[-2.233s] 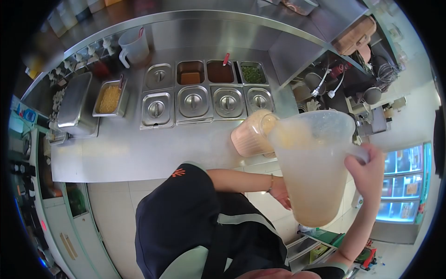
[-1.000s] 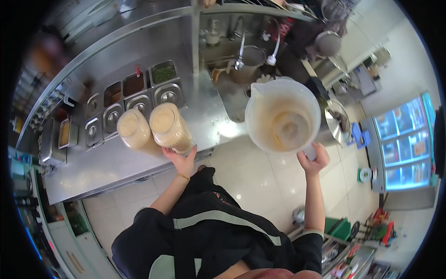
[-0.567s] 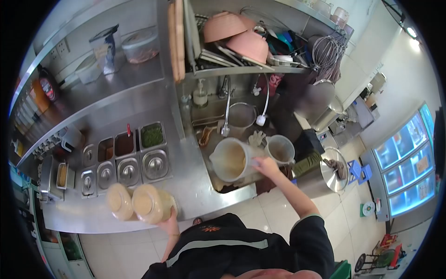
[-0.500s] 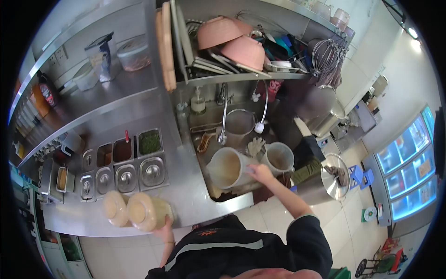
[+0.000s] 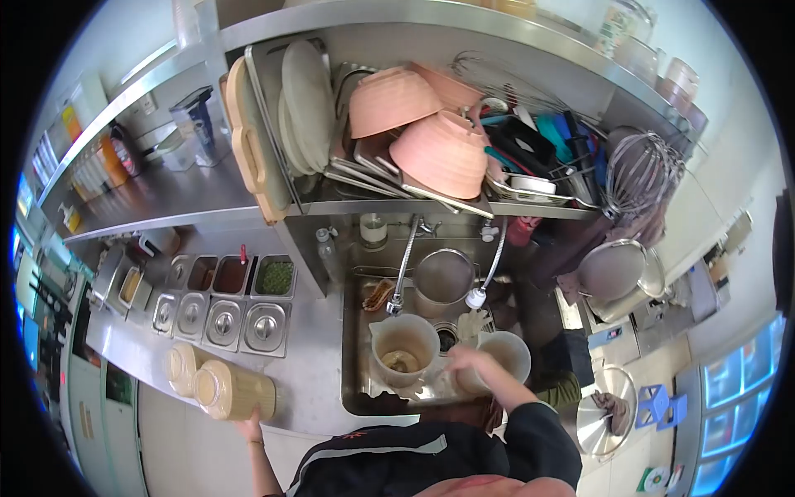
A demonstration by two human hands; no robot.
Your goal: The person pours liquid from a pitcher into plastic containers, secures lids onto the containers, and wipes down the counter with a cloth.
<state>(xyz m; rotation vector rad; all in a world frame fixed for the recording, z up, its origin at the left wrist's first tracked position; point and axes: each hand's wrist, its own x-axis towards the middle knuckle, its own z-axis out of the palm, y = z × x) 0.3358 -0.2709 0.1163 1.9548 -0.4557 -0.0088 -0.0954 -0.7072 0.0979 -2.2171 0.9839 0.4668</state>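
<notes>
My left hand (image 5: 250, 426) is against the near side of a tan-filled clear jar (image 5: 240, 391), its fingers partly hidden by the jar. A second, similar jar (image 5: 182, 369) stands just behind it on the steel counter. My right hand (image 5: 472, 361) is over the sink, its fingers closed around what looks like a translucent handle between two plastic pitchers. The left pitcher (image 5: 403, 335) stands upright with a little cloudy liquid at its bottom. Beside it, the right pitcher (image 5: 512, 356) is partly covered by my forearm. Which pitcher the handle belongs to is hard to tell.
Behind the pitchers are a round pot (image 5: 445, 277), a faucet (image 5: 406, 265) and a white-tipped hose (image 5: 477, 296). Lidded steel pans (image 5: 265, 325) are set into the counter at left. Overhead, a shelf holds pink bowls (image 5: 439, 156), trays and whisks (image 5: 642, 170).
The view has tilted and turned. Both jars have shifted left along the counter with my left hand. My right hand has come nearer the right pitcher, and the left pitcher shows less liquid.
</notes>
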